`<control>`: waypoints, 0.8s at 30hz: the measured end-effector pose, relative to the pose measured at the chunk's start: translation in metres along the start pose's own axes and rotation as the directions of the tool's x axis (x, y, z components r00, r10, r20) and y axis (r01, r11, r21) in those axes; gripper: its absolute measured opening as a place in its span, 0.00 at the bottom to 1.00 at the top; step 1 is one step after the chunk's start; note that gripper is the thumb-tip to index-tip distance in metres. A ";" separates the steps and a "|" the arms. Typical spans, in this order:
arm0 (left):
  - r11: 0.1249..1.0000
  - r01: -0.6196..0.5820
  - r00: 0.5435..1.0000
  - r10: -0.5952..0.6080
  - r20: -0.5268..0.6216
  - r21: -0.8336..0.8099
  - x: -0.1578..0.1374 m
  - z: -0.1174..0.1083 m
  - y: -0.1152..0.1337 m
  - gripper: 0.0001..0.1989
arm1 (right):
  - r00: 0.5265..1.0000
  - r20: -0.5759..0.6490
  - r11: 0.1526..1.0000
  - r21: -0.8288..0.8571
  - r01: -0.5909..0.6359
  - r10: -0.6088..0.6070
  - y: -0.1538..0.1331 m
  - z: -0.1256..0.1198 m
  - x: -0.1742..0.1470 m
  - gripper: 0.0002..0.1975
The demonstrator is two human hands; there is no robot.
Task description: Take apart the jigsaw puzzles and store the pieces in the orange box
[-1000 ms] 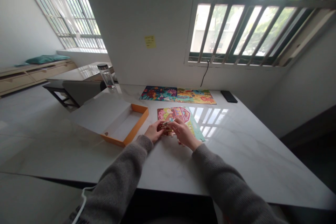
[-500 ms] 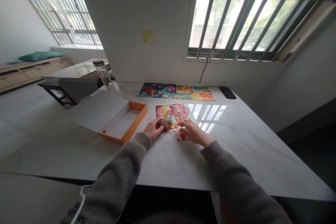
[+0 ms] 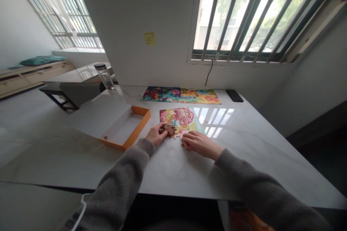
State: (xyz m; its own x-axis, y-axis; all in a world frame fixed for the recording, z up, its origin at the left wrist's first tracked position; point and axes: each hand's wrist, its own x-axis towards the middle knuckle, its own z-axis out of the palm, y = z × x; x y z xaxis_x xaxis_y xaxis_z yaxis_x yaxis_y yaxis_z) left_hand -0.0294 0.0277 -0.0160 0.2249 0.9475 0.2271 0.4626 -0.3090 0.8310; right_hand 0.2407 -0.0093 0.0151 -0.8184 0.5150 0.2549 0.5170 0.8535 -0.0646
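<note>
A partly joined jigsaw puzzle [image 3: 187,116] with a red barn picture lies flat on the white table [image 3: 173,169]. At its lower left corner my left hand [image 3: 156,135] is closed around a small stack of puzzle pieces [image 3: 170,129]. My right hand [image 3: 202,145] rests at the puzzle's lower edge, fingers together and bent over a puzzle piece [image 3: 184,144]. Most of that piece is hidden under the fingers, and I cannot tell whether it is joined to its neighbours.
An orange-edged box [image 3: 138,128] with a white lid stands open on the left. Two colourful picture panels [image 3: 160,94] lie side by side at the back. A black phone [image 3: 234,96] is at the back right, a glass bottle [image 3: 106,78] at the back left.
My right hand has come down and turned flatter, covering the red-printed piece that showed below the puzzle. My left hand keeps its hold on the stack.
</note>
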 end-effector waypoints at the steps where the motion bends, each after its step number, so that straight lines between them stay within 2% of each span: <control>1: 1.000 -0.002 1.000 0.002 -0.002 -0.006 0.000 0.000 -0.001 0.17 | 1.000 -0.015 0.999 -0.043 0.019 -0.019 0.000 0.003 -0.002 0.14; 4: 1.000 0.001 1.000 -0.001 -0.009 -0.013 0.002 0.001 -0.003 0.18 | 0.996 -0.069 0.989 -0.137 0.050 -0.060 0.003 0.010 -0.009 0.18; 8: 1.000 0.004 1.000 -0.004 -0.011 -0.006 0.003 0.001 -0.004 0.19 | 0.990 -0.133 0.994 -0.108 0.023 -0.037 0.011 0.017 -0.006 0.21; 10: 1.000 0.007 1.000 -0.007 -0.011 -0.003 0.003 0.001 -0.005 0.19 | 0.981 -0.185 0.997 -0.036 -0.064 0.057 0.013 0.020 0.001 0.22; 12: 1.000 0.013 1.000 -0.013 -0.018 -0.011 0.004 0.001 -0.006 0.19 | 0.945 -0.237 0.972 0.108 -0.207 0.227 0.014 0.022 0.010 0.18; 13: 1.000 0.016 1.000 -0.016 -0.020 -0.023 0.004 0.001 -0.006 0.19 | 0.909 -0.251 0.936 0.205 -0.287 0.334 0.014 0.023 0.014 0.15; 15: 0.997 0.024 1.000 -0.025 -0.018 -0.075 0.005 0.001 -0.007 0.20 | 0.808 -0.241 0.810 0.415 -0.415 0.537 0.016 0.023 0.021 0.08; 17: 0.990 0.031 0.999 -0.035 -0.024 -0.136 0.007 0.001 -0.008 0.22 | 0.717 -0.191 0.653 0.610 -0.448 0.670 0.018 0.021 0.024 0.08; 18: 0.987 0.033 0.998 -0.040 -0.041 -0.155 0.007 0.000 -0.008 0.23 | 0.690 -0.162 0.578 0.695 -0.428 0.706 0.019 0.021 0.025 0.10; 19: 0.986 0.035 0.997 -0.045 -0.058 -0.166 0.008 0.000 -0.007 0.23 | 0.679 -0.131 0.509 0.766 -0.394 0.723 0.019 0.020 0.026 0.11; 21: 0.984 0.044 0.996 -0.057 -0.071 -0.173 0.008 -0.001 -0.007 0.23 | 0.687 -0.079 0.409 0.850 -0.332 0.722 0.017 0.020 0.026 0.13; 24: 0.977 0.062 0.997 -0.071 -0.038 -0.205 0.007 -0.001 -0.006 0.22 | 0.730 -0.038 0.373 0.877 -0.303 0.683 0.012 0.018 0.025 0.12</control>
State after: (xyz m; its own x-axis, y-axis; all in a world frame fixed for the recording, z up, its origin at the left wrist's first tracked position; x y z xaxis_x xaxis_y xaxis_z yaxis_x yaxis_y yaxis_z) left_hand -0.0316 0.0357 -0.0188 0.1586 0.9696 0.1863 0.2901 -0.2262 0.9299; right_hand 0.2213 0.0151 0.0032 -0.2348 0.9554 0.1790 0.2213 0.2318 -0.9473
